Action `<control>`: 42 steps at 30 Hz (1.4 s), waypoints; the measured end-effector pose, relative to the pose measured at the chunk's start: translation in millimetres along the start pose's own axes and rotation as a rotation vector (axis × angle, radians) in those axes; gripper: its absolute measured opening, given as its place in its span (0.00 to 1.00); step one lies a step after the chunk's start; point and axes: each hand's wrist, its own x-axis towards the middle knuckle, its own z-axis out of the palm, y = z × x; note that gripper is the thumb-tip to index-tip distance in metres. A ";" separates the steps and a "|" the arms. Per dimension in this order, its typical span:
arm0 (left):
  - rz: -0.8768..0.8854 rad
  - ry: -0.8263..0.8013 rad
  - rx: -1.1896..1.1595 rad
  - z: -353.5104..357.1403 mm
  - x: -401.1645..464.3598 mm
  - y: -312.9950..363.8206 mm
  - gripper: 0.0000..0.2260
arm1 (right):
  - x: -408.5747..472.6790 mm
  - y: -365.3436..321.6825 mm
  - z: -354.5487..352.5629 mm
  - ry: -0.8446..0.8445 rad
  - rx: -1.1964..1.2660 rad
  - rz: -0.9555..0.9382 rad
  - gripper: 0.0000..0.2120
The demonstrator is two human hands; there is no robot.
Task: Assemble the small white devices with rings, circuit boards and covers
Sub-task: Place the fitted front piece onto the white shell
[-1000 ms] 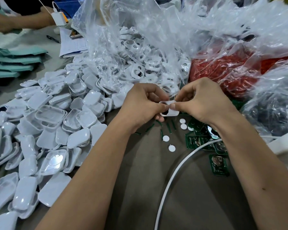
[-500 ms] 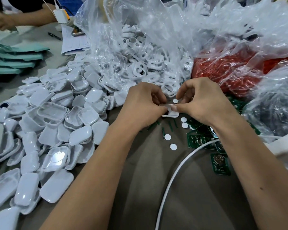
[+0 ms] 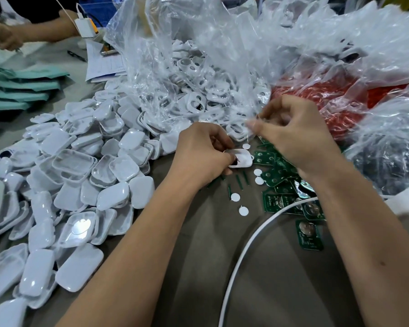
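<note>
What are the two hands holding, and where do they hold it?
The left hand grips a small white device shell by its left end. The right hand is blurred; what it holds cannot be told.

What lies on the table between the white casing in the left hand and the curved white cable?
Head view: small white discs and thin green strips on brown tabletop.

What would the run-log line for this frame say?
left hand: holds white device shell | right hand: raised, fingers curled, contents blurred | circuit boards: on table, right | covers: piled left
</note>
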 end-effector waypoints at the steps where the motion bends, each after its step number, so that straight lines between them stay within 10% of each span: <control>1: 0.000 0.012 -0.003 0.5 -0.6 0.2 0.07 | 0.8 -2.9 -3.5 0.004 0.125 0.030 0.12; 7: 0.060 0.050 0.066 -0.5 -0.2 -0.6 0.07 | -1.6 -9.3 -6.3 -0.211 0.628 0.059 0.13; 16: 0.144 0.038 -0.176 11.4 -1.3 6.1 0.09 | -2.1 -3.5 9.7 -0.226 0.195 -0.088 0.19; 27: -0.021 -0.072 -0.712 3.0 0.9 11.7 0.06 | -2.1 -2.8 6.4 -0.046 0.444 -0.108 0.18; 42: 0.064 -0.008 -0.517 -2.0 11.4 0.6 0.07 | -0.9 -0.7 -2.3 -0.071 0.261 -0.133 0.02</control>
